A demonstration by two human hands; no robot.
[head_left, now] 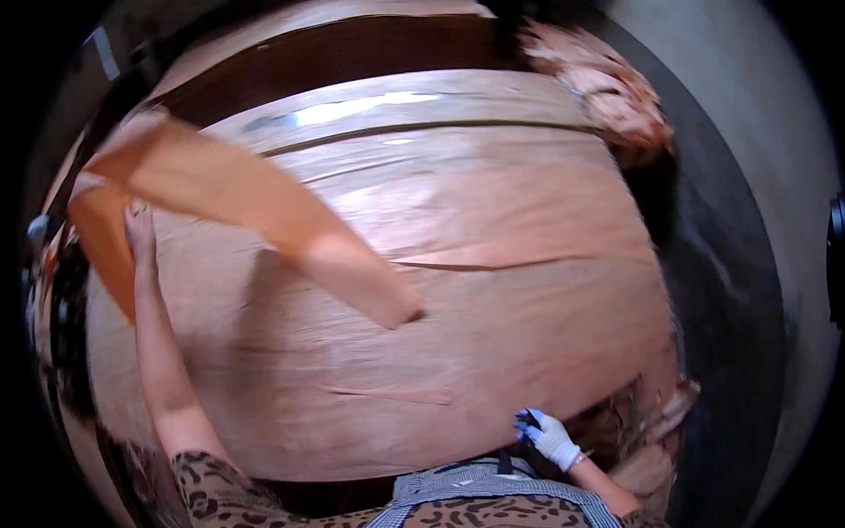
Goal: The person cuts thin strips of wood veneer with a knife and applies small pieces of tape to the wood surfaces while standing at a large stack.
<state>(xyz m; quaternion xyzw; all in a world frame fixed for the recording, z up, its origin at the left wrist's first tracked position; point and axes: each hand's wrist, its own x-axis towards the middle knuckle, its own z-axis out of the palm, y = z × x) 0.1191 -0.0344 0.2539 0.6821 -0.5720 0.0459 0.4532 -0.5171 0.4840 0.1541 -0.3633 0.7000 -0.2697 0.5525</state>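
Note:
My bare left hand (139,231) reaches to the far left and is closed on a long, thin orange-brown sheet that looks like wood veneer (264,207). The sheet is raised and bent over, blurred by motion, with its loose end hanging above the middle of the stack. Beneath it spreads a broad stack of pinkish sheets (528,334), rippled and split in places. Near the front edge, my right hand (547,437) wears a white glove with blue fingertips. Its fingers are curled around something small and dark that I cannot make out.
A dark gap crosses behind the stack, with another pale sheet (290,25) beyond it. Crumpled pinkish pieces (616,92) are heaped at the far right. Torn scraps (651,449) lie at the near right corner. Dark floor (731,290) runs along the right side.

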